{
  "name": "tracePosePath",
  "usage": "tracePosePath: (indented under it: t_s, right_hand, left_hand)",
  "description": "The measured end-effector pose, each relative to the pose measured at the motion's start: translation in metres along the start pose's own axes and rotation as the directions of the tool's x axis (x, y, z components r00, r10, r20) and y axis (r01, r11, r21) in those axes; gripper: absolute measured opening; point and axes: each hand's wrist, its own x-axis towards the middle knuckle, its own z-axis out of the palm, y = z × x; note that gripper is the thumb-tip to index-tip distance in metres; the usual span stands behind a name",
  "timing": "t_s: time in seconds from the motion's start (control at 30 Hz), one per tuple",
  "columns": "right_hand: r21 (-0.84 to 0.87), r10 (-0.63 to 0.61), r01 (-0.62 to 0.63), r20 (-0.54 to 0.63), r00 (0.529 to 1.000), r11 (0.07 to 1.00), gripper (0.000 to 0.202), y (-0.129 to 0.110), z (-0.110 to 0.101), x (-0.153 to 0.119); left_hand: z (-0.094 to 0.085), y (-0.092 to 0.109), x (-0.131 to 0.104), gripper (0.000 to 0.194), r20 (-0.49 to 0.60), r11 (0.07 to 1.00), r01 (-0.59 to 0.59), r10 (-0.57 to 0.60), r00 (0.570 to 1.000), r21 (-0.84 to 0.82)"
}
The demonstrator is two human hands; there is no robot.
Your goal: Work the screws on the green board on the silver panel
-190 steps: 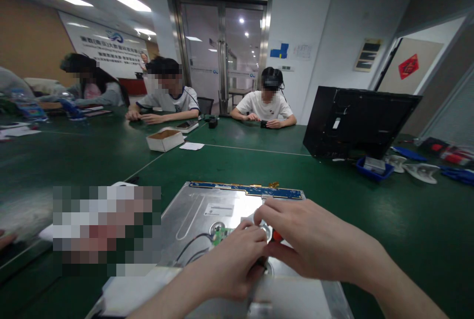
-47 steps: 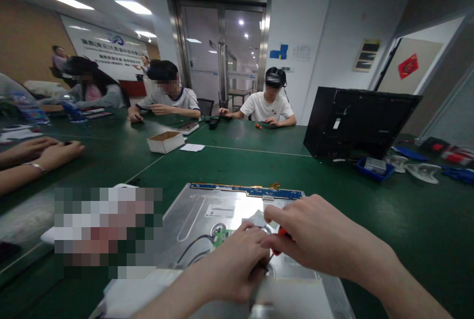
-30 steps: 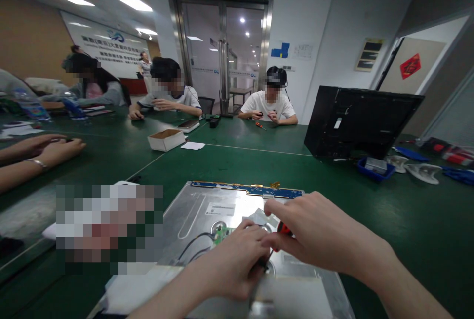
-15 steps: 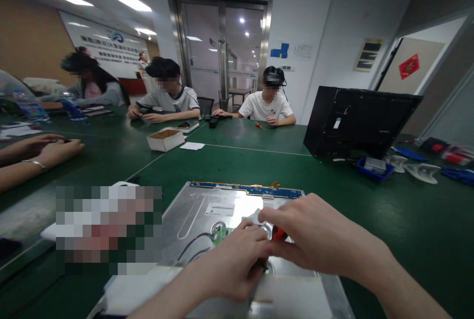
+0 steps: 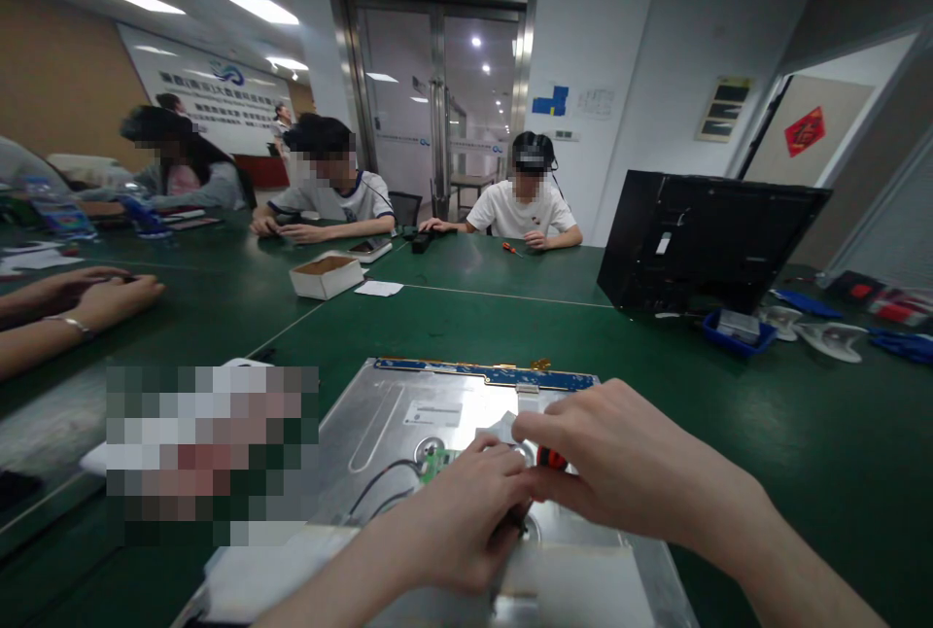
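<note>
A flat metal display panel (image 5: pixel 390 400) lies before me, with a narrow blue circuit board (image 5: pixel 452 369) along its far edge. My right hand (image 5: pixel 627 463) is closed around the red-and-black handle of a screwdriver (image 5: pixel 552 458), whose tip is hidden behind the fingers. Right beside it, my left hand (image 5: pixel 463 502) rests low over the panel, its fingers curled together; what they grip, if anything, is hidden. Black cables (image 5: pixel 383 484) run to a small green circuit board (image 5: pixel 437 463) left of the hands, partly covered by my left hand.
A black monitor (image 5: pixel 714 239) stands at the right, near a blue tray (image 5: pixel 738 331). A white open box (image 5: pixel 326 276) sits beyond the panel. Several people sit around the green table (image 5: pixel 466 317). Another screwdriver (image 5: pixel 510 247) lies before the person opposite. A co-worker's hands (image 5: pixel 109 293) are at left.
My right hand and the screwdriver handle have turned very slightly. Both hands stay in nearly the same place over the panel.
</note>
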Motion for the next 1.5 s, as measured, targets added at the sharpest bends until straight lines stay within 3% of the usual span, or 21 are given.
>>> tracePosePath:
  t_s: [0.13, 0.27, 0.43, 0.57, 0.7, 1.0, 1.17, 1.33, 1.5]
  right_hand:
    - [0.025, -0.028, 0.028, -0.014, 1.000, 0.999, 0.005, -0.0006, -0.0010, -0.0011]
    - [0.066, -0.034, 0.035, -0.019, 0.999, 0.997, 0.015, -0.0025, -0.0031, -0.0047]
    - [-0.003, 0.030, -0.030, 0.014, 0.999, 1.000, 0.012, 0.0016, -0.0016, -0.0014]
    - [0.016, -0.006, 0.007, -0.010, 1.000, 1.000, 0.004, 0.0018, -0.0016, -0.0015]
    - [0.073, -0.050, 0.051, -0.021, 0.999, 0.996, 0.017, -0.0002, -0.0032, -0.0045]
    - [0.034, 0.000, 0.000, -0.004, 1.000, 0.999, 0.007, 0.0006, -0.0012, -0.0021]
    - [0.094, -0.052, 0.053, -0.009, 0.999, 0.994, 0.017, -0.0031, -0.0046, -0.0054]
    - [0.025, -0.004, 0.004, 0.029, 1.000, 1.000, 0.015, -0.0030, -0.0028, -0.0027]
    - [0.043, 0.002, -0.001, -0.006, 1.000, 0.999, 0.016, -0.0043, -0.0035, -0.0042]
  left_hand:
    - [0.0008, -0.0010, -0.0003, 0.018, 0.007, 1.000, 0.004, -0.004, 1.000, -0.011]
    - [0.0009, -0.0006, 0.0000, 0.020, 0.007, 1.000, 0.000, 0.000, 1.000, -0.008]
    - [-0.0016, 0.0013, 0.0005, 0.023, 0.030, 1.000, 0.014, -0.014, 0.999, 0.011]
    - [-0.0021, 0.0012, 0.0004, 0.018, 0.033, 1.000, 0.017, -0.017, 0.999, 0.004]
    - [-0.0015, 0.0010, 0.0003, 0.015, 0.019, 1.000, 0.013, -0.013, 1.000, 0.006]
    - [-0.0021, 0.0011, -0.0004, 0.009, 0.029, 0.999, 0.031, -0.032, 0.999, 0.020]
    - [0.0006, -0.0002, -0.0004, 0.006, 0.029, 1.000, 0.019, -0.020, 0.999, 0.024]
    - [-0.0007, 0.0013, 0.0004, 0.011, 0.032, 0.999, 0.020, -0.021, 0.999, 0.036]
    - [-0.0002, -0.0002, -0.0001, 0.008, 0.019, 1.000, 0.027, -0.027, 0.999, 0.016]
